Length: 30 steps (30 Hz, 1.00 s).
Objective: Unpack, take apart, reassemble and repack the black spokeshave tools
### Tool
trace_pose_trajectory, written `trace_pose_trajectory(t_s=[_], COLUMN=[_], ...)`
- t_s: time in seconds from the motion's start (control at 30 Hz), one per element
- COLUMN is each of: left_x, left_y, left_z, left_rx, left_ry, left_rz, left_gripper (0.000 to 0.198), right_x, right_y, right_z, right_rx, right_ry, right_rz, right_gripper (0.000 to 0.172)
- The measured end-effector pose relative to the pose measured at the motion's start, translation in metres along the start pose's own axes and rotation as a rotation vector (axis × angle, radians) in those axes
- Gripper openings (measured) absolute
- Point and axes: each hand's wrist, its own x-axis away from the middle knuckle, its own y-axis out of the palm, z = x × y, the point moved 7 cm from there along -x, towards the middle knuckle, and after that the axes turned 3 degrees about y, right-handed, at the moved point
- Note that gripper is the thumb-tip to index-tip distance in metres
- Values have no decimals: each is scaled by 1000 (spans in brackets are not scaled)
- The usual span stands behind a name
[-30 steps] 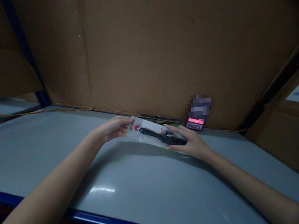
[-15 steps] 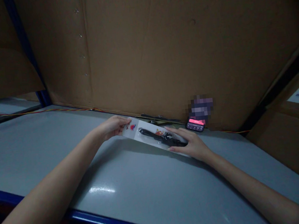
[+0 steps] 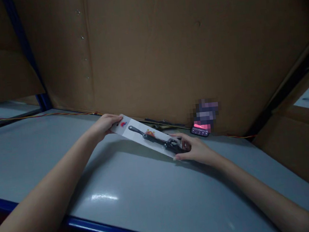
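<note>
A long white-backed blister pack [image 3: 154, 141] is held up slantwise over the table. Under its clear plastic lies a black long-handled tool [image 3: 161, 142], whose exact kind I cannot make out. My left hand [image 3: 103, 127] pinches the pack's upper left end, beside a small red and blue logo. At the lower right end, my right hand [image 3: 197, 149] grips the pack with thumb and fingers on opposite edges, covering part of that end.
A phone [image 3: 199, 130] leans against the cardboard wall [image 3: 143, 58]; its upper part is pixelated. Thin dark items [image 3: 166, 123] lie along the back edge of the grey table [image 3: 140, 197]. Twisted wires [image 3: 69, 113] run along the back left. A cardboard box [image 3: 304, 134] stands right.
The pack has shifted left. My left hand has moved left and slightly up with its end, and my right hand now sits nearer the other end, leaving more of the tool visible.
</note>
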Motion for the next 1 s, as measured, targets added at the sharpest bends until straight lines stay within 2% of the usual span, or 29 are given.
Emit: trace_pose_trajectory(t_s=[0.13,0.33,0.47,0.63,0.87,1.0], left_x=[4,5,1,-4,-5,-4], left_y=[-4,-4,-20,-55,-94,-111], left_z=[4,4,6,3,-3,-5], left_rx=[-24,-37,-9,29,57,-19], left_ry=[4,7,13,-5,-61,-72], left_rz=[49,57,125,286,496,517], left_gripper=[35,34,31,27,13,15], right_x=[-2,3,8,10,10,11], right_y=[9,21,20,15,0,-4], right_z=[4,5,7,7,6,5], right_rx=[-130,-423,-559,-655,-729,-747], right_ry=[70,223,259,255,263,246], right_rz=[-120,-365,-465,-467,-376,-362], right_gripper=[70,63,57,52,51,52])
